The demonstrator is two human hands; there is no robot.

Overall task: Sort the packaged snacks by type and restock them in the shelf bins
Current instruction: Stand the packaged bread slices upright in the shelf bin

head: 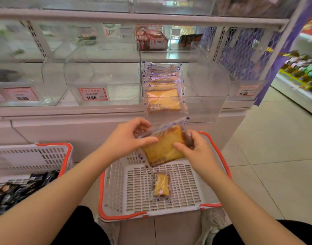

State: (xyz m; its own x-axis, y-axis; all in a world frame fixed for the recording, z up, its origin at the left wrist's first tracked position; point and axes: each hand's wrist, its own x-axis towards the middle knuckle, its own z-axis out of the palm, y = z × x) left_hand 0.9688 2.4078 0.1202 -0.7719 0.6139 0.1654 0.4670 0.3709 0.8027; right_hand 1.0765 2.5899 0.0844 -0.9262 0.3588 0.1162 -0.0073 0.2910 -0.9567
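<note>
Gripping a wrapped toast packet with left hand and right hand, above a white basket.

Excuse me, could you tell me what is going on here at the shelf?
A person is restocking toast packs. Both hands, left and right, have a grip on one toast pack above a white basket on the floor. One more pack lies in that basket. The clear bin ahead already holds a row of the same packs. A second basket at left holds dark packets.
</note>
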